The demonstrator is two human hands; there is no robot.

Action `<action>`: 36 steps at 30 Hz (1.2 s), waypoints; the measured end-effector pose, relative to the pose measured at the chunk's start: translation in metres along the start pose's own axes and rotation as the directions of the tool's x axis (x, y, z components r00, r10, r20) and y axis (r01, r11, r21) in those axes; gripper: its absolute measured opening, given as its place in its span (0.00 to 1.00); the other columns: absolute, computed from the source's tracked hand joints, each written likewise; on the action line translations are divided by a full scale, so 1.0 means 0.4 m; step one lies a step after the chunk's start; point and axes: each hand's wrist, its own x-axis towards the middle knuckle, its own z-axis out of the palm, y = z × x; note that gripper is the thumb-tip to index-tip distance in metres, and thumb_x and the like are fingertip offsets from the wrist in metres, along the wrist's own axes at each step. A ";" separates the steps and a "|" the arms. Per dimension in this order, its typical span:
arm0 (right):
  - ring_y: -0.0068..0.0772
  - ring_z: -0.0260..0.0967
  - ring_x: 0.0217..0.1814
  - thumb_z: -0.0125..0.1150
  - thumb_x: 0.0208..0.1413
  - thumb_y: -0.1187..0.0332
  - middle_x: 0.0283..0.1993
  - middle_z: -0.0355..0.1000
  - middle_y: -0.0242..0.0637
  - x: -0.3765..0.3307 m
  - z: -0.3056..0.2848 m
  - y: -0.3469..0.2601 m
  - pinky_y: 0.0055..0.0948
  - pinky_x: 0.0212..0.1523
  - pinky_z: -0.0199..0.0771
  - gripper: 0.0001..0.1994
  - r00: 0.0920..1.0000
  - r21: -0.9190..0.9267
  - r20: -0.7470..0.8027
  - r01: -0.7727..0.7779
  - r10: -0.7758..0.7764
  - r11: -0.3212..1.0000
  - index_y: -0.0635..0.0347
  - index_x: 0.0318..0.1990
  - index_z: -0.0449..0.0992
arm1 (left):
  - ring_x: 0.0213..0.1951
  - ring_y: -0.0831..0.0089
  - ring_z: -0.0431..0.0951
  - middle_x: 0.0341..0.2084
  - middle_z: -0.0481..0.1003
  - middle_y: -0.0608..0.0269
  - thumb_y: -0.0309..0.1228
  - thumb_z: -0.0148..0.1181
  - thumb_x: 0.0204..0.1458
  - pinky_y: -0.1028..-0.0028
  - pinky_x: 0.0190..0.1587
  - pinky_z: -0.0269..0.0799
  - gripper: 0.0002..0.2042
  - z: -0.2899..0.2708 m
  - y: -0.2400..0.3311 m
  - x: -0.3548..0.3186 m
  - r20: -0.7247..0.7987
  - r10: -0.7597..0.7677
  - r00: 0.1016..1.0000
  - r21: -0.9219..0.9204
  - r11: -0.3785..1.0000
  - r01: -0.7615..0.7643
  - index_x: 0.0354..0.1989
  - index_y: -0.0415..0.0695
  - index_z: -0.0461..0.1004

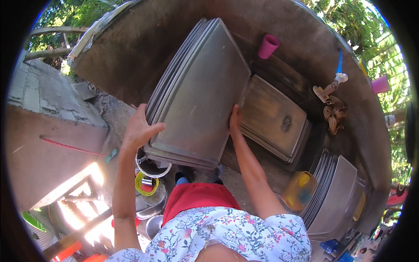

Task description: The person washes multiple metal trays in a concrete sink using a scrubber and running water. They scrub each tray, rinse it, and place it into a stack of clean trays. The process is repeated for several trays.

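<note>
A thick stack of grey metal baking trays (200, 96) stands tilted in front of me, at the near edge of a concrete basin. My left hand (142, 129) grips its lower left side, the thumb lying over the face of the front tray and the fingers on the stacked rims. My right hand (235, 118) is closed on the right edge; part of its fingers is hidden behind the trays. Just right of it, a second stack of baking trays (273, 114) lies in the basin, the top one browned with a dark round mark.
More baking trays (338, 192) stand on edge at the right, beside a yellow plastic container (299, 190) with a sponge. One pink cup (268, 46) rests on the basin's far side. Brown rags (335, 112) hang near a blue pipe (340, 61). Below left are a bucket (152, 167) and a yellow bowl (140, 187).
</note>
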 end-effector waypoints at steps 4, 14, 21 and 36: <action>0.45 0.61 0.58 0.42 0.56 0.38 0.58 0.62 0.50 0.010 -0.024 0.048 0.40 0.55 0.61 0.39 0.992 0.357 0.129 -0.040 -0.007 0.933 0.70 0.59 0.58 | 0.42 0.50 0.74 0.37 0.73 0.38 0.39 0.66 0.30 0.62 0.46 0.69 0.39 0.043 0.181 -0.093 -0.058 0.038 0.998 0.139 0.990 -0.029 0.53 0.32 0.58; 0.40 0.62 0.57 0.41 0.58 0.40 0.57 0.63 0.42 -0.036 -0.065 0.040 0.41 0.56 0.64 0.34 0.930 0.653 0.367 -0.265 0.009 0.709 0.62 0.59 0.61 | 0.49 0.51 0.70 0.51 0.66 0.41 0.39 0.63 0.32 0.61 0.51 0.66 0.44 0.143 0.385 -0.186 -0.011 0.033 0.999 0.307 0.951 -0.028 0.59 0.30 0.52; 0.42 0.61 0.59 0.39 0.59 0.41 0.58 0.62 0.42 -0.029 -0.062 0.049 0.45 0.57 0.63 0.33 0.872 0.697 0.487 -0.355 -0.048 0.623 0.62 0.59 0.59 | 0.50 0.51 0.70 0.51 0.66 0.41 0.40 0.64 0.31 0.62 0.52 0.66 0.45 0.126 0.351 -0.172 -0.020 0.028 0.999 0.294 0.956 -0.021 0.60 0.31 0.52; 0.39 0.60 0.57 0.66 0.46 0.50 0.56 0.62 0.44 -0.050 -0.071 0.000 0.37 0.56 0.60 0.37 0.993 0.119 0.062 0.091 -0.098 0.989 0.65 0.57 0.58 | 0.55 0.50 0.66 0.51 0.67 0.39 0.50 0.67 0.33 0.64 0.57 0.61 0.47 0.070 -0.375 0.154 0.125 -0.186 0.975 0.071 0.981 0.178 0.61 0.34 0.55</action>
